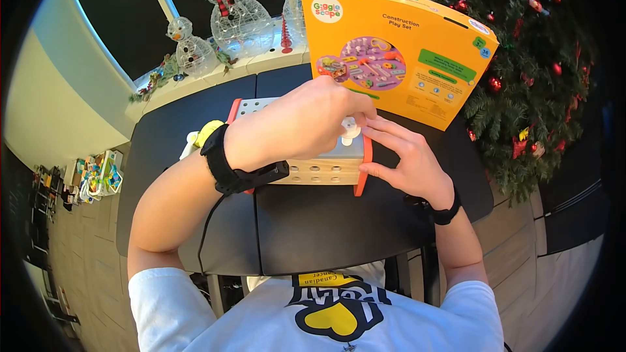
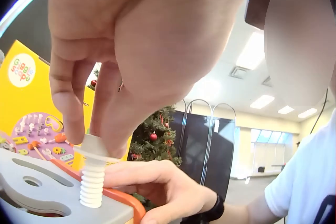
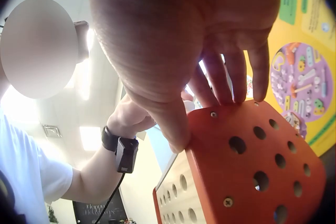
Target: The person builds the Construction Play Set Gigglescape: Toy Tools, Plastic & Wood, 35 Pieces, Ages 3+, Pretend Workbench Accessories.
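My left hand (image 1: 319,114) pinches the head of a white plastic toy screw (image 2: 92,184) between thumb and fingers. The screw's ribbed shaft stands upright at the grey top (image 2: 55,179) of a toy workbench, near its right end. The workbench has a pale wooden front (image 1: 319,175) with rows of holes and an orange end panel (image 3: 247,161) drilled with round holes. Against that panel rests my right hand (image 1: 411,160), its fingers extended over the upper edge and the thumb at the front corner. The left forearm covers part of the workbench top in the head view.
A yellow construction play set box (image 1: 391,58) stands behind the workbench on the black table (image 1: 313,228). Yellow and white toy pieces (image 1: 207,135) lie at its left end. A decorated Christmas tree (image 1: 521,78) is at the right, wire snowmen (image 1: 238,16) on the sill behind.
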Tool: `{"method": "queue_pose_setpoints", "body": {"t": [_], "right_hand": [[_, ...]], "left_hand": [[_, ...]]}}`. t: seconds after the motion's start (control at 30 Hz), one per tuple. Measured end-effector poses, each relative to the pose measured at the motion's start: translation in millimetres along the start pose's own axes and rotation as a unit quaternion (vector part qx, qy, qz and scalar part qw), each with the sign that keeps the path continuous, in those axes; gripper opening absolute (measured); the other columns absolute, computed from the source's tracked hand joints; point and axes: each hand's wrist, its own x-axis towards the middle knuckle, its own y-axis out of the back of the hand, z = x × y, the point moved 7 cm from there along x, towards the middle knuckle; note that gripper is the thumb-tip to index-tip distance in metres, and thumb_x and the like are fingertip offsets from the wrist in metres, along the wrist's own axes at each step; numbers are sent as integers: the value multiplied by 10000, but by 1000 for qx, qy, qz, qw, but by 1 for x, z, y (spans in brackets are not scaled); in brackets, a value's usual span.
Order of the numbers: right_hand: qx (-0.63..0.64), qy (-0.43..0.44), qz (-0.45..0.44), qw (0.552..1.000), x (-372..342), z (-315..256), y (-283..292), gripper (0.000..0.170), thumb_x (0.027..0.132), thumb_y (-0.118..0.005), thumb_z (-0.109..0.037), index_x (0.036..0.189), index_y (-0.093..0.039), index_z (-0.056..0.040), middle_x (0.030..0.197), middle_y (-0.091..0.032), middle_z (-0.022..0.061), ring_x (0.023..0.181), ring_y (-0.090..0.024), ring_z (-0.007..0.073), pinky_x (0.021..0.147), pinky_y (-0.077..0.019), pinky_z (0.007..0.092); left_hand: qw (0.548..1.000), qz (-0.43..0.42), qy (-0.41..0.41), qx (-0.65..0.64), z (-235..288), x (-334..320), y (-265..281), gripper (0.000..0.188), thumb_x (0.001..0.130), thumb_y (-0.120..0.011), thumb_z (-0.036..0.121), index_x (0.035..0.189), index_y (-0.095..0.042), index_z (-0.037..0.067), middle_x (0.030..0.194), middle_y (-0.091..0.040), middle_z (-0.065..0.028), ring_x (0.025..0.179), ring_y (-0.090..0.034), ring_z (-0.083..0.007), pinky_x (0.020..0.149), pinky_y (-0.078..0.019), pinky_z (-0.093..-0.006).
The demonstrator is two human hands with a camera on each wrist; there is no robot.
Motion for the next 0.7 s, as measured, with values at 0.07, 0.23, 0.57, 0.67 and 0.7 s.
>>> {"method": "queue_pose_setpoints", "body": {"t": [0.07,0.23,0.57,0.67,0.7], "right_hand": [[-3,3,3,1000,-1,1,-1,599,843,-868,-266,1356,-671,-28,1429,-636,174,1327,-610,357,1093,-521,431],[-5,11,5,1000,0,1,0,598,844,-869,-267,1357,-672,-30,1432,-635,174,1330,-610,354,1096,-518,434],[-13,3,1,1000,-1,0,0,597,847,-864,-274,1353,-670,-22,1441,-630,167,1338,-603,347,1087,-524,429],[-35,1,-1,999,-1,-4,0,592,858,-853,-288,1356,-667,-28,1433,-633,161,1331,-608,340,1075,-531,426],[-45,1,0,999,-1,-6,0,589,862,-848,-293,1357,-666,-30,1430,-634,160,1329,-610,337,1071,-534,425]], "left_hand": [[1000,8,-13,-13,2,0,1,328,824,-667,-29,1150,-693,-1,986,-750,-171,911,-713,-406,833,-578,-440],[995,91,-41,9,9,-2,6,277,839,-672,0,1114,-707,-8,969,-720,-180,903,-701,-415,834,-576,-455],[999,-23,3,32,1,-1,-4,105,872,-710,59,961,-720,5,917,-703,-175,891,-700,-396,780,-554,-461],[1000,17,2,3,0,-2,1,94,877,-715,68,949,-700,9,915,-701,-170,909,-698,-391,772,-551,-459],[999,47,-15,-7,0,-2,3,98,878,-719,73,949,-694,10,915,-700,-170,911,-696,-392,770,-549,-460]]}}
